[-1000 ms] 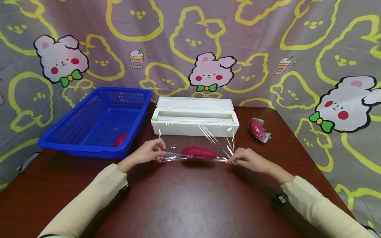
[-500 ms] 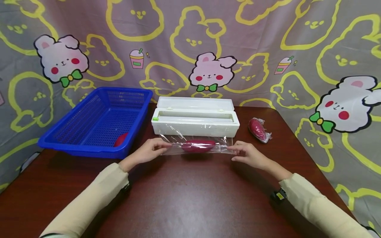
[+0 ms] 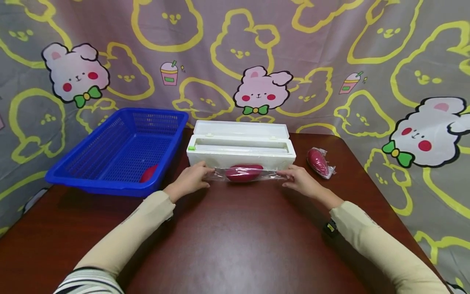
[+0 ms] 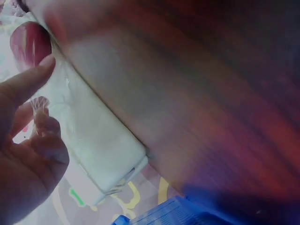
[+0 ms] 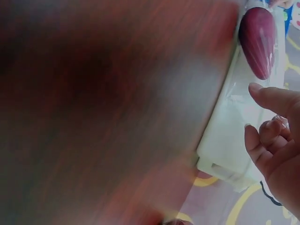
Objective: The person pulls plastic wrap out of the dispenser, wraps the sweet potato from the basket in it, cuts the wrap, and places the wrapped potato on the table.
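Note:
A red-purple sweet potato lies under and within clear cling film, close to the front of the white film dispenser. On its left, my left hand pinches the film's end. The left wrist view shows film bunched at the curled fingers, the thumb pointing toward the sweet potato. At the opposite end, my right hand holds the film too. Its thumb is extended toward the tapered tip and its other fingers are curled with a bit of film among them. The dispenser's lid stands raised.
A blue plastic basket stands at the left with another red sweet potato inside. To the right of the dispenser lies a film-wrapped sweet potato. A patterned curtain hangs behind the brown table.
Both hands have moved away from the body toward the dispenser, carrying the film's edge over the sweet potato. The sweet potato has rolled closer to the dispenser, with film now around it.

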